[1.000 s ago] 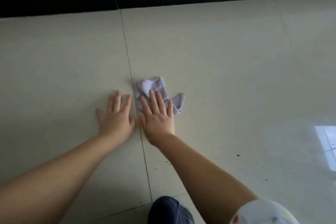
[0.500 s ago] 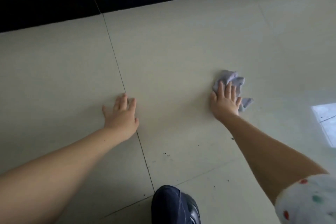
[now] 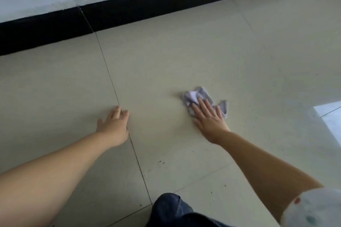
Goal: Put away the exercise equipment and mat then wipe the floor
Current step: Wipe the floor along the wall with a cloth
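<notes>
The right hand [image 3: 209, 117] is lying flat, fingers straight and slightly spread, pressing the cloth [image 3: 201, 98] onto the floor [image 3: 166, 64], its arm reaching out from a dotted sleeve [image 3: 313, 208]. The left hand [image 3: 114, 123] is resting open on the tiles over the grout line [image 3: 108, 75], arm stretched forward, bracing. The cloth is sitting right of that line, nearer the left hand than half a second ago, having slid back leftward

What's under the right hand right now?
Under the flat right hand lies a crumpled grey cloth on the pale tiled floor; the cloth's near part is covered by the fingers.
</notes>
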`<action>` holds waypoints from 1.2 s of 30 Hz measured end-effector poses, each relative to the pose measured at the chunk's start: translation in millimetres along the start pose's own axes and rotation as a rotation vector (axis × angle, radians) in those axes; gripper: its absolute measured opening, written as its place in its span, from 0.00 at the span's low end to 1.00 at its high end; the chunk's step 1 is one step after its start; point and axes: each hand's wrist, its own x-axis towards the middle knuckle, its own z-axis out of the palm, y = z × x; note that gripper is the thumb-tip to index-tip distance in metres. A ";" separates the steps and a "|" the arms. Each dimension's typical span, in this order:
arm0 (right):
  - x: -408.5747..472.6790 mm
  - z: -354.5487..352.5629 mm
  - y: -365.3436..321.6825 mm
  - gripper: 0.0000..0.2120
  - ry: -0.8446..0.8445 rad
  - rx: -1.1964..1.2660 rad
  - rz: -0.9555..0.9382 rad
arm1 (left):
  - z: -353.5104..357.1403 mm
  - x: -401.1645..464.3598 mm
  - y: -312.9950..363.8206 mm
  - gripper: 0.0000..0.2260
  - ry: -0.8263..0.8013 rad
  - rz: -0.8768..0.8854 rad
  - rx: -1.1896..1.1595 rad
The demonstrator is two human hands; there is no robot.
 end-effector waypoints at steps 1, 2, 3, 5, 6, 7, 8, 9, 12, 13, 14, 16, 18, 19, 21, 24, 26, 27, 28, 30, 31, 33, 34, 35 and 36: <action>4.2 -9.8 29.5 0.29 -0.017 0.041 0.115 | 0.0 -0.3 1.7 0.29 -0.009 -0.005 -0.002; 8.7 -20.9 55.1 0.29 -0.048 0.096 0.227 | 0.3 -0.1 3.3 0.29 -0.019 -0.015 -0.008; 13.3 -30.9 75.5 0.29 -0.067 0.147 0.320 | -0.2 0.4 5.1 0.30 -0.031 -0.026 -0.011; 21.5 -38.1 92.5 0.28 -0.087 0.216 0.410 | -3.1 2.8 7.2 0.30 -0.063 -0.042 -0.015; 24.8 -37.7 91.1 0.28 -0.078 0.233 0.438 | -5.4 4.7 8.0 0.29 -0.077 -0.042 -0.018; 26.6 -35.6 85.5 0.28 -0.049 0.240 0.468 | -8.6 5.8 9.3 0.29 -0.094 -0.041 -0.022; 27.7 -31.5 77.5 0.29 -0.007 0.245 0.496 | -12.4 5.5 10.3 0.29 -0.117 -0.042 -0.024; 28.3 -28.5 69.2 0.29 0.032 0.248 0.517 | -17.5 4.1 11.9 0.29 -0.147 -0.037 -0.025; 26.8 -25.9 45.0 0.29 0.023 0.248 0.493 | -41.3 -4.1 18.4 0.27 -0.241 0.027 0.025; 24.4 -27.0 35.0 0.29 -0.011 0.245 0.462 | -52.2 -6.7 21.5 0.26 -0.256 0.045 0.045; 22.2 -28.1 24.1 0.28 -0.048 0.241 0.424 | -63.7 -7.7 24.1 0.26 -0.256 0.058 0.067; 18.3 -30.1 -2.7 0.28 -0.119 0.228 0.320 | -88.6 -5.6 29.4 0.25 -0.243 0.077 0.106; 14.2 -28.8 -33.1 0.27 -0.179 0.208 0.202 | -117.1 2.6 37.7 0.26 -0.195 0.105 0.138; 11.1 -25.2 -47.7 0.27 -0.206 0.194 0.151 | -132.3 9.1 43.8 0.26 -0.161 0.126 0.147; 4.9 -16.2 -66.4 0.27 -0.235 0.162 0.063 | -160.2 26.6 60.1 0.25 -0.102 0.146 0.183; -0.8 -6.3 -54.4 0.35 -0.160 0.126 -0.077 | -192.2 56.9 105.1 0.20 0.000 0.132 0.265; -5.7 -11.1 -27.2 0.44 -0.159 0.094 -0.125 | -189.0 78.2 137.5 0.23 0.066 0.197 0.220; -8.0 -14.6 -10.3 0.45 -0.167 0.087 -0.097 | -180.4 88.4 151.1 0.27 0.083 0.252 0.186; -7.5 -17.5 9.3 0.44 -0.160 0.096 -0.037 | -170.5 96.5 162.8 0.31 0.085 0.277 0.175; -0.4 -27.3 51.8 0.35 -0.156 0.144 0.118 | -148.1 116.2 179.2 0.39 0.038 0.234 0.154; 4.7 -31.8 72.5 0.30 -0.166 0.172 0.191 | -138.2 123.8 185.7 0.42 -0.003 0.204 0.138; 17.7 -42.0 108.2 0.27 -0.151 0.221 0.299 | -119.3 140.0 194.8 0.49 -0.058 0.179 0.101; 26.0 -47.4 123.2 0.27 -0.145 0.239 0.346 | -111.0 144.7 197.1 0.52 -0.064 0.177 0.092; 36.5 -53.4 136.6 0.27 -0.128 0.259 0.393 | -103.6 148.4 197.1 0.54 -0.055 0.178 0.080; 48.4 -59.4 148.4 0.27 -0.103 0.274 0.437 | -97.6 150.3 195.3 0.56 -0.032 0.180 0.069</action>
